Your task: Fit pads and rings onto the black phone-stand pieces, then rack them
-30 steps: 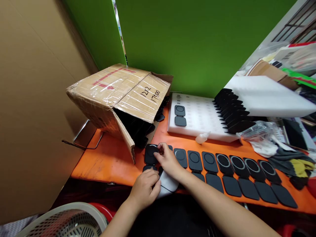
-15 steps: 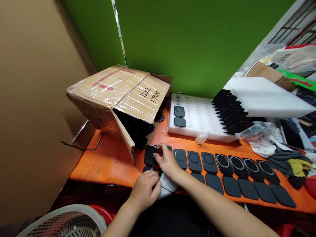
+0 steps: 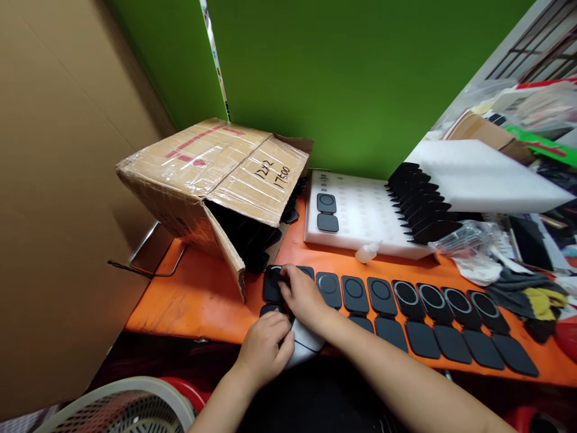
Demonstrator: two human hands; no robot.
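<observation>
The black pad (image 3: pixel 272 290) lies partly under the right hand (image 3: pixel 303 296) (apart or together, unclear).

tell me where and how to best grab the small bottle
Probably by the rounded body of the bottle, fingers coming from the near side: the body is its broadest part, the narrow tip points right, and the foam sits close behind.

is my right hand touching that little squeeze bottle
Apart: the head view shows bare orange tabletop and black folding pads between the right hand and the bottle.
</observation>
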